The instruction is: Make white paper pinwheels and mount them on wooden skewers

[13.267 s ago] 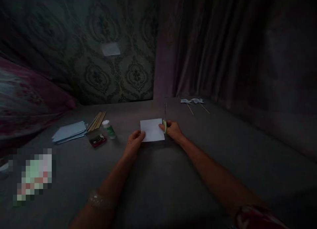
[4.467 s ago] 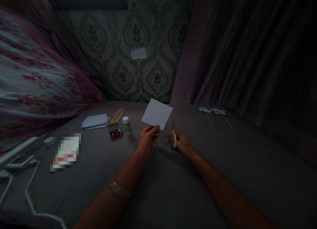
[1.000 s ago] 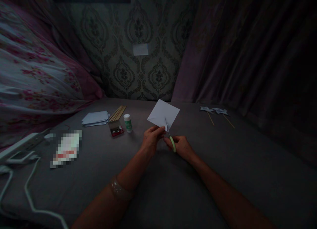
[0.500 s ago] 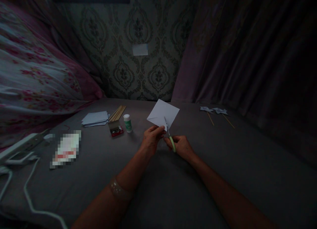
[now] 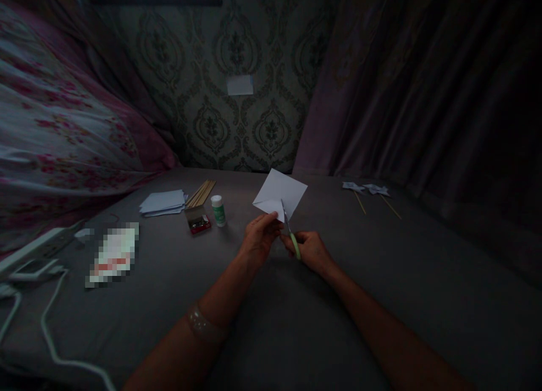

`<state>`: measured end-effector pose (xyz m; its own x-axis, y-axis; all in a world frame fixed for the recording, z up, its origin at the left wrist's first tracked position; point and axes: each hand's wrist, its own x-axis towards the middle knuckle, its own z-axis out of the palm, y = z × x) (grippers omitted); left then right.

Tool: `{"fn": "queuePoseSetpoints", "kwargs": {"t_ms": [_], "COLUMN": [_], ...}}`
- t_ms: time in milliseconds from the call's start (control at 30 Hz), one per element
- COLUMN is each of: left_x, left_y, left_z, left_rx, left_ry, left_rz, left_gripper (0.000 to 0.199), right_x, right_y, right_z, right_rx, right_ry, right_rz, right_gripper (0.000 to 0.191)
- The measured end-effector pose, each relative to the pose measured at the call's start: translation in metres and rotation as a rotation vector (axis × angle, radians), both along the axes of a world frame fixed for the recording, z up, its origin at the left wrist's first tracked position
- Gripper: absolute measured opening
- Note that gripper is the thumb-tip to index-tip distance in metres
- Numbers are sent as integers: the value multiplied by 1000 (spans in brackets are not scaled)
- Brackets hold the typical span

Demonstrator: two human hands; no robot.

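A square of white paper (image 5: 280,187) is held up, one corner toward me, with a slit running in from its left corner. My left hand (image 5: 260,236) pinches the paper's near edge between thumb and fingers. In my right hand (image 5: 311,249) is a pair of scissors (image 5: 295,245) with light green handles. Their blades point away from me and lie across the near right part of the paper. How far the blades are apart I cannot make out. Some fingers of both hands are hidden.
Left of the paper stand a glue stick (image 5: 218,211), a small red box (image 5: 200,225) of metal bits, wooden sticks (image 5: 200,193) and stacked white paper (image 5: 163,202). Two paper pinwheels (image 5: 376,190) on sticks lie at right. A power strip (image 5: 40,247) with white cables is far left.
The flap of paper by my left thumb has lifted and bent slightly, and the left hand has shifted a little. The scissors and right hand stay nearly still.
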<state>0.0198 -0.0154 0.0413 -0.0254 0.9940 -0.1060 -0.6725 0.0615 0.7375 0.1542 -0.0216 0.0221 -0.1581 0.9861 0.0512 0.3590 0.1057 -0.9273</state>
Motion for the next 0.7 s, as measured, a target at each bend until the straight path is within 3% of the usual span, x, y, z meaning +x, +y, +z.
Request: {"fn": "queuePoseSetpoints", "kwargs": {"t_ms": [200, 367, 533, 700], "left_x": [-1, -3, -10, -11], "left_y": [1, 4, 9, 13], "left_z": [0, -2, -5, -12], "left_rx": [-22, 10, 4, -4], "left_ry": [-27, 69, 111, 149], "left_rz": [-16, 110, 186, 163], "left_gripper": [21, 26, 31, 29], "right_x": [2, 1, 2, 16], "right_y": [1, 2, 6, 19], "right_z": [-2, -6, -7, -7], "right_rx": [-12, 82, 111, -15], "right_ry": [-29, -78, 12, 193], "right_rz": [13, 67, -108, -290], "right_gripper": [44, 40, 39, 46]}}
